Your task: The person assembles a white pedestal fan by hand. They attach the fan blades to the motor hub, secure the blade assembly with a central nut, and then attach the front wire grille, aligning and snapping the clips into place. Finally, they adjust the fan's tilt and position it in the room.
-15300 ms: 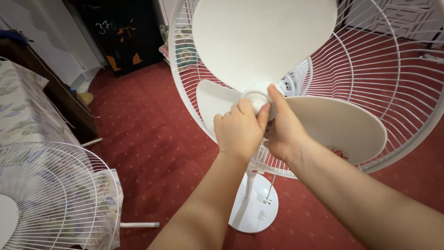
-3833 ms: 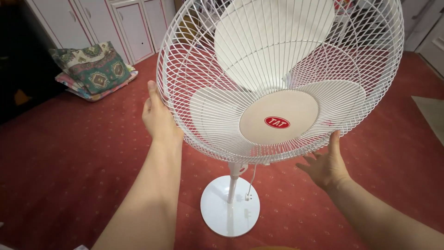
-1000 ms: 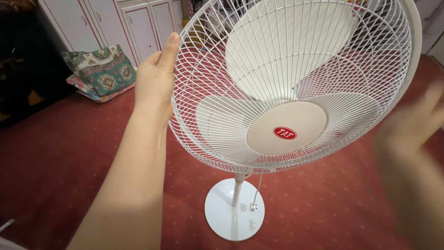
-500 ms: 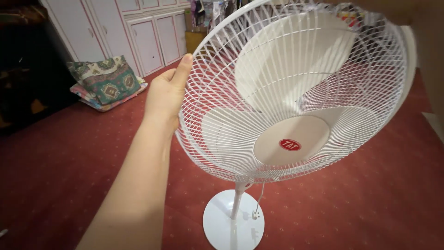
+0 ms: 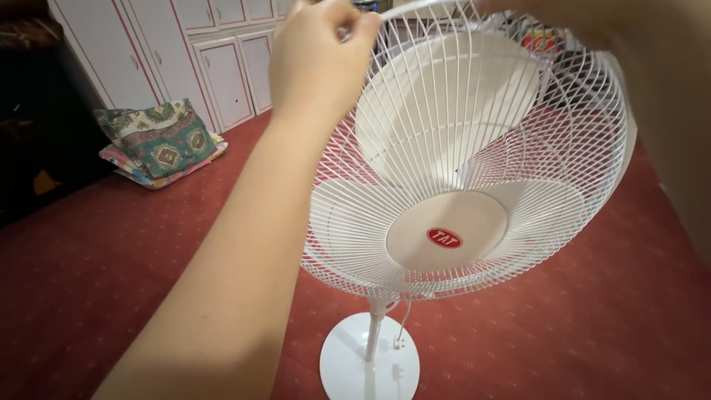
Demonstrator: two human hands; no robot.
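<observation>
While the white pedestal fan (image 5: 474, 178) tilts back above its round base (image 5: 369, 363), the left hand (image 5: 320, 63) pinches the guard's top rim, steadying it; the right hand (image 5: 570, 11) reaches that rim too, grip hidden — can't tell.

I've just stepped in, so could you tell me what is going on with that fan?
A person stands over a white pedestal fan on red carpet. The left hand pinches the top rim of the wire front guard, which covers the blades. The right hand is up at the same rim, mostly out of frame. Folded cloths lie by the cupboards.
</observation>
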